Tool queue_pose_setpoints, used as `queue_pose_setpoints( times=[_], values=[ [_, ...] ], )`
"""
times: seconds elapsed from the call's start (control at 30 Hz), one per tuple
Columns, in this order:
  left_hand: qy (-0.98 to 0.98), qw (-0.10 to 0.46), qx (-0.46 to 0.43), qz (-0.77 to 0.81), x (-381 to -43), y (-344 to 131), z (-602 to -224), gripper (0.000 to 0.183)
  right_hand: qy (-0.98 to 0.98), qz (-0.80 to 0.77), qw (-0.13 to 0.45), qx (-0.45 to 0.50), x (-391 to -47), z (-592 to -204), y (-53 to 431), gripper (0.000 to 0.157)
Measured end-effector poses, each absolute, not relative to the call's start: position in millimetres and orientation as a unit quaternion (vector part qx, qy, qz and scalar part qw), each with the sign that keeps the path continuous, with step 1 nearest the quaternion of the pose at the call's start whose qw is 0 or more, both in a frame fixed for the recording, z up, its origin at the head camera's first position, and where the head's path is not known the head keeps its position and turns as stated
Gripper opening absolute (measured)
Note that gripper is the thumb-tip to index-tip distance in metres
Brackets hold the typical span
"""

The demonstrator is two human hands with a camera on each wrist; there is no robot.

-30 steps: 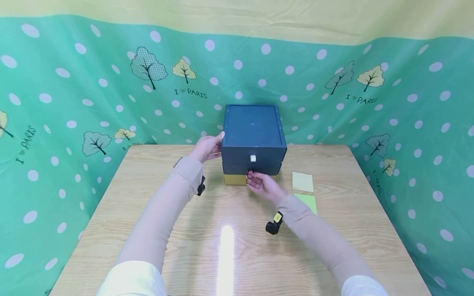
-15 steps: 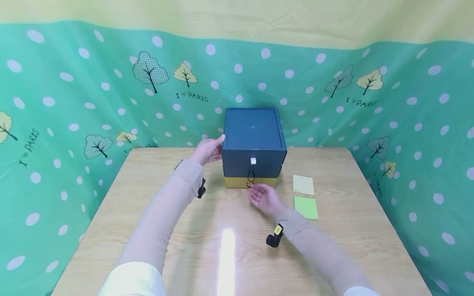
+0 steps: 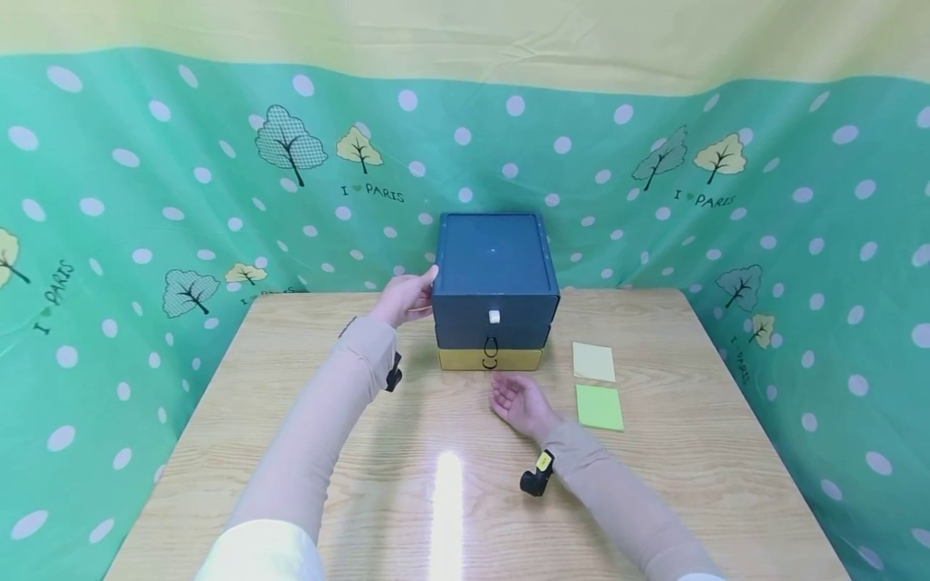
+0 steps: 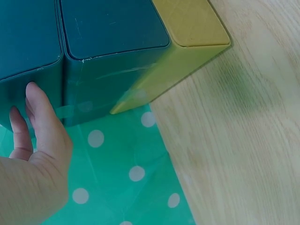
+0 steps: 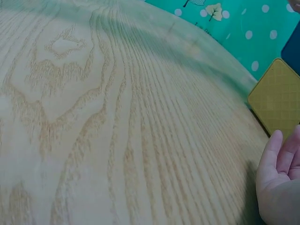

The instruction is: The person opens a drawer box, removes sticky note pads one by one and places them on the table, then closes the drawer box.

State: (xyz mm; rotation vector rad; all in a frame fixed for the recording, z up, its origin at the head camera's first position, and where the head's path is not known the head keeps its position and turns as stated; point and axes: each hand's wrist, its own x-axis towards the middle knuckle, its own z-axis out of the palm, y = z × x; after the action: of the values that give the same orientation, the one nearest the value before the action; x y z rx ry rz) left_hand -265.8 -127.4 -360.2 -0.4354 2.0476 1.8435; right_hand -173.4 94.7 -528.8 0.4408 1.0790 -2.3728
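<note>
1. The stack of drawers (image 3: 496, 258) stands at 12 o'clock on the table (image 3: 291, 452), two blue drawers (image 3: 461, 311) above one yellow drawer (image 3: 458, 360).
2. My left hand (image 3: 403, 298) rests at the stack's 9 o'clock side, thumb and fingers spread, holding its blue wall only by touch.
3. My right hand (image 3: 521, 407) is just in front of the yellow drawer, fingers loosely bent around nothing; I can't tell whether it touches the table.
4. A second ago my right fingers were at the upper black loop (image 3: 485, 349); now they are back towards me, at that loop's 5 o'clock. My left hand has stayed put.
5. From my right hand, the yellow drawer is near, at 11 o'clock; from my left, the stack is at 3 o'clock.
6. Right of my right hand, the green note (image 3: 599, 407) lies at 3 o'clock, the pale note (image 3: 593, 361) at 2.
</note>
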Motion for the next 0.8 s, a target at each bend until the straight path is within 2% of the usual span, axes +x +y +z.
queue_pose_setpoints(
  times=[0.13,0.4,0.63,0.8],
  values=[
    [0.72,0.174,-0.155,0.654,-266,-127,-361,0.055,0.401,-0.868,0.244,0.162,-171,-532,95,0.029],
    [0.724,0.176,-0.158,0.648,-265,-126,-361,0.055,0.392,-0.873,0.24,0.162,-168,-541,96,0.025],
    [0.711,0.171,-0.163,0.662,-267,-127,-362,0.045,0.434,-0.855,0.249,0.138,-168,-539,94,0.043],
    [0.705,0.174,-0.162,0.668,-267,-127,-361,0.035,0.432,-0.85,0.272,0.129,-174,-534,91,0.05]
  ],
)
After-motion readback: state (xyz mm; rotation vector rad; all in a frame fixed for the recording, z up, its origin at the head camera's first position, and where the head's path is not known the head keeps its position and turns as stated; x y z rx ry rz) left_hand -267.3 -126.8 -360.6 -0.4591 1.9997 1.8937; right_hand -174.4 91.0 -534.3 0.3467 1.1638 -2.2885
